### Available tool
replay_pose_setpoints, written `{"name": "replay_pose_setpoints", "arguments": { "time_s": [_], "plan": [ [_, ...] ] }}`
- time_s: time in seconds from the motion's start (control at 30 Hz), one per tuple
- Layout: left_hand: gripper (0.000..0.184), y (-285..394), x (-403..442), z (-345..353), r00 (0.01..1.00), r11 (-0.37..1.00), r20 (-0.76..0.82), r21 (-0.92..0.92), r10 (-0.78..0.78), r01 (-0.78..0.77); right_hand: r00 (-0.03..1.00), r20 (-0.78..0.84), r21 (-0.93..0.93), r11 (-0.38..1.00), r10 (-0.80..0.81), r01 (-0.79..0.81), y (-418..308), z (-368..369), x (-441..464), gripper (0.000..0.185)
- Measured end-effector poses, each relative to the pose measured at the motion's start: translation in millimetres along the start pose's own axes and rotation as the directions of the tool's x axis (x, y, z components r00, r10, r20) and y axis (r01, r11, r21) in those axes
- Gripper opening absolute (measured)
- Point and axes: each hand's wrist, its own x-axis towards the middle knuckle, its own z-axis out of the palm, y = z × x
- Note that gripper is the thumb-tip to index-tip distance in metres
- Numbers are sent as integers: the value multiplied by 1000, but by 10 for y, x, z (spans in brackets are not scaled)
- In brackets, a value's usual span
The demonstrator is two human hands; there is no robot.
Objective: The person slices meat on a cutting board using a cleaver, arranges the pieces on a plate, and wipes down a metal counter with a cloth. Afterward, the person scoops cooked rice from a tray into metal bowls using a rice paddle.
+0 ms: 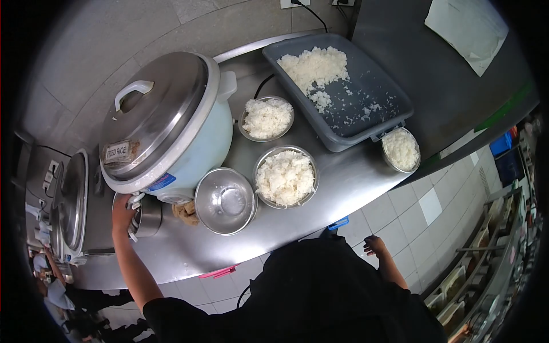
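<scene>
My left hand (124,215) reaches into a steel pot (150,217) below the large rice cooker (200,137), among white handles; its fingers are partly hidden. Off the counter's front edge, my right hand (374,246) hangs with its fingers curled, and what they hold, if anything, is too small to tell. An empty steel bowl (226,201) stands beside a brown cloth (185,213). Rice fills three steel bowls: one at the middle (285,178), one behind it (267,119) and one at the right (401,150). More rice lies in a grey tub (372,86).
The steel counter (337,194) runs along the wall. A second cooker (74,200) stands at the left, with people (57,291) beyond it. Shelves with containers (454,286) are at the lower right. A paper sheet (469,31) lies at the upper right.
</scene>
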Motion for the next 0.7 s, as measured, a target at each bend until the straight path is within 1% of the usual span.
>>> {"name": "replay_pose_setpoints", "arguments": {
  "time_s": [0.07, 0.1, 0.17, 0.2, 0.27, 0.3, 0.33, 0.37, 0.4, 0.47, 0.5, 0.57, 0.6, 0.67, 0.7],
  "plan": [
    [50, 14, 40, 32, 997, 988, 77, -150, -12, 23, 999, 24, 2, 1000, -24, 24, -55, 62, -17, 33],
    [50, 15, 27, 42, 997, 988, 77, -149, -11, 23, 999, 25, 3, 1000, -24, 24, -63, 91, -47, 33],
    [49, 114, -43, 21, 996, 993, -40, -84, 82, -85, 999, 51, -18, 1000, -12, 13, 14, 150, -48, 33],
    [49, 121, -39, 12, 996, 993, -41, -82, 82, -86, 999, 53, -17, 1000, -13, 14, 59, 167, -55, 33],
    [44, 112, -34, 37, 993, 987, -107, -143, 59, -74, 997, 63, -28, 999, 37, -35, 163, 180, -106, 30],
    [44, 98, -46, 34, 993, 987, -105, -144, 59, -74, 996, 63, -48, 997, 70, -67, 208, 188, -127, 28],
    [40, 90, -65, 11, 992, 970, -111, -227, 60, -84, 996, 61, -49, 997, 71, -68, 261, 176, -149, 28],
    [37, 88, -81, -5, 991, 947, -117, -308, 60, -94, 994, 62, -98, 991, 93, -87, 312, 157, -173, 28],
    [37, 95, -93, -8, 991, 946, -118, -309, 60, -94, 991, 62, -145, 984, 115, -105, 350, 134, -183, 27],
    [26, 158, -115, -26, 995, 879, -101, -472, 22, -67, 988, 62, -177, 975, 144, -131, 386, 71, -147, 28],
    [26, 193, -143, -28, 995, 879, -102, -472, 22, -68, 987, 52, -148, 979, 152, -143, 403, 46, -126, 28],
    [21, 398, -223, -91, 994, 924, -105, -382, -21, -21, 986, 44, -118, 981, 159, -153, 372, 43, -100, 28],
    [21, 468, -244, -120, 994, 924, -106, -381, -20, -22, 988, 26, -81, 985, 154, -151, 314, 48, -81, 29],
    [22, 591, -272, -148, 983, 968, -159, -221, 86, -121, 989, 7, -42, 988, 149, -149, 208, 55, -50, 29],
    [22, 645, -295, -140, 983, 967, -159, -222, 88, -123, 994, 22, -13, 994, 107, -106, 167, 65, -27, 30]
  ]
}}
